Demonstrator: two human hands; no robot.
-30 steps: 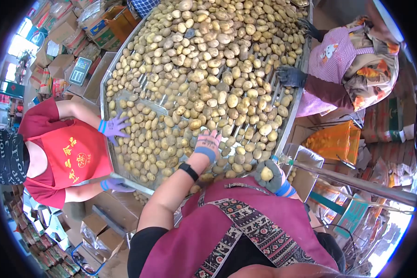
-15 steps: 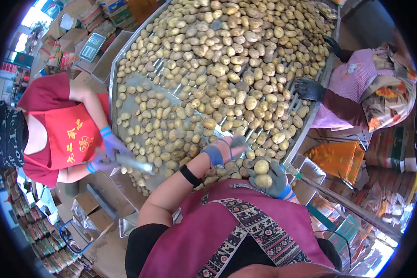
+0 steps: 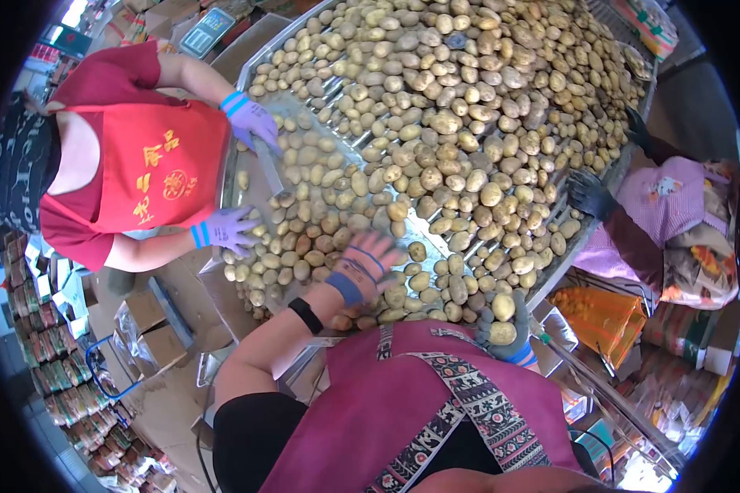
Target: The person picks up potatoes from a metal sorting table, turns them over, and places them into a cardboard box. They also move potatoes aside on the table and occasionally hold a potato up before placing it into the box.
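My left hand [image 3: 366, 267], in a pinkish glove with a blue cuff, is spread over the potatoes at the near side of the sorting table [image 3: 543, 287]. Its fingers are apart and somewhat blurred; nothing is gripped in it. My right hand [image 3: 487, 330], in a grey glove with a blue cuff, is close to my apron at the table's near edge. Two potatoes [image 3: 503, 307] are held in it, one above the other, and its fingers are partly hidden behind them. Loose potatoes [image 3: 444, 123] cover most of the slatted metal table.
On the left, a co-worker in a red apron [image 3: 160, 164] holds a flat metal piece [image 3: 267, 164] in one gloved hand. Another person's dark glove [image 3: 590, 195] rests at the right rim. An orange bag [image 3: 604, 320] and a metal rail [image 3: 608, 390] are at lower right.
My left hand has swept left across the potatoes and its fingers have spread. My right hand still holds two potatoes. The red-aproned co-worker's hands have moved apart, and the view has shifted.
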